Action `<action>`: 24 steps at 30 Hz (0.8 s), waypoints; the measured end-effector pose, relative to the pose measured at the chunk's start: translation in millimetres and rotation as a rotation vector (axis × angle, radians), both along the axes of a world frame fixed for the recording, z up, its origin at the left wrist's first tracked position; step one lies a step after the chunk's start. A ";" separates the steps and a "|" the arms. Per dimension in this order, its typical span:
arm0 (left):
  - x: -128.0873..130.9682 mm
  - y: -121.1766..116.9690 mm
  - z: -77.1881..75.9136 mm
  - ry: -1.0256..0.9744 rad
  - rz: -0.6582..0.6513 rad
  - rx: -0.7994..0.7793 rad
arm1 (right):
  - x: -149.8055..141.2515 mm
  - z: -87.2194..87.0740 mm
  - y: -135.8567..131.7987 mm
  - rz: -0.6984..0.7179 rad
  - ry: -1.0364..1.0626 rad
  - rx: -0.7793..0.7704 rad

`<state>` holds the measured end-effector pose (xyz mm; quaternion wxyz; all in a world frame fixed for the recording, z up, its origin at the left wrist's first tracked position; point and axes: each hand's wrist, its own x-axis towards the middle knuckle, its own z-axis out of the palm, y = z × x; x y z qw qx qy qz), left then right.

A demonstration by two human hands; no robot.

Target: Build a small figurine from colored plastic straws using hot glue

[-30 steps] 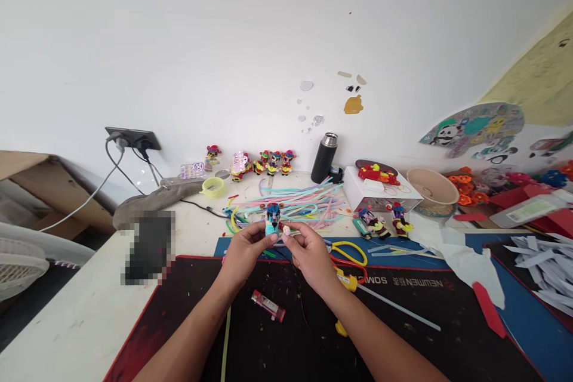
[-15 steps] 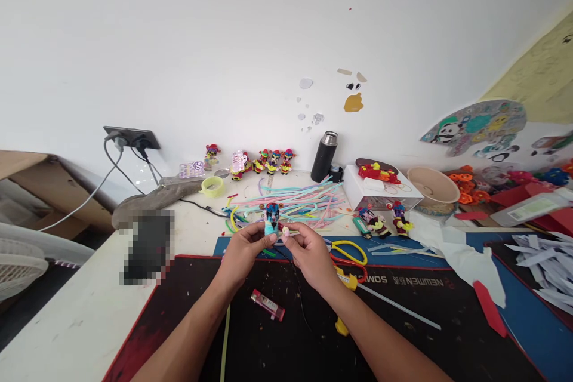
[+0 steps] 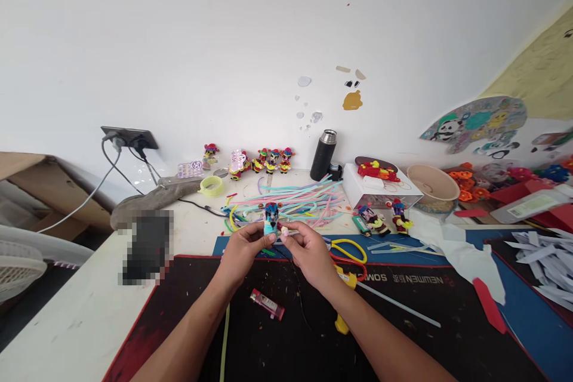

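A small figurine with a blue and red headdress and a light-blue body stands upright between my fingertips, above the black desk mat. My left hand is closed round its lower left side. On its right side, my right hand pinches a small pale-pink piece against the figurine's arm; whether the piece is fixed to it I cannot tell. Below my hands lies a red lighter. Beside my right wrist is a yellow glue gun with a clear glue stick, partly hidden by my forearm.
Behind my hands lies a heap of pastel pipe cleaners. Finished figurines stand along the wall, and two more at right. A black thermos, a white box, yellow tape and scissors are around.
The view has shifted very slightly. Both hands keep the same hold on the figurine and the pink piece, with hardly any movement.
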<state>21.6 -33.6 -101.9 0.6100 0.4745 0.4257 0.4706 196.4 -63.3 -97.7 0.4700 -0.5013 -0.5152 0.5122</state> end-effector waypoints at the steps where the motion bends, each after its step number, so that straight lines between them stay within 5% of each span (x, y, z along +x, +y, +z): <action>1: 0.0 0.0 0.0 -0.004 0.001 -0.001 | -0.1 0.2 0.0 0.001 0.000 -0.001; 24: -0.5 0.8 0.4 -0.055 0.012 -0.026 | -0.2 2.6 1.0 0.015 -0.022 0.013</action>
